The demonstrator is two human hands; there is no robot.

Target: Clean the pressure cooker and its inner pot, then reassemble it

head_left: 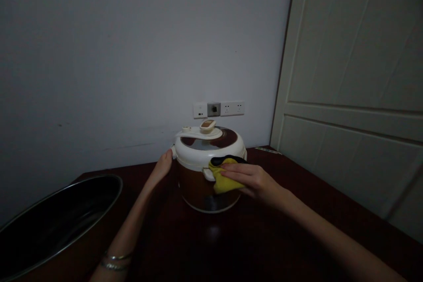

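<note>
An electric pressure cooker (194, 185) stands upright on the dark table, with a white lid rim, a brown body and a knob on top. My left hand (163, 166) is closed at its left side handle (173, 152), its fingertips partly hidden behind the cooker. With my right hand (253, 179) I grip a yellow cloth (226, 180) with a black side. The cloth is pressed against the cooker's front right, just beside the white front handle (208, 174), and covers part of the body and rim.
A large dark pot or basin (119, 183) with a shiny rim is at the lower left. Wall sockets (232, 108) sit behind the cooker. A pale panelled door (350, 114) borders the dark red table (291, 176) on the right. A flat strip (268, 150) lies at the back.
</note>
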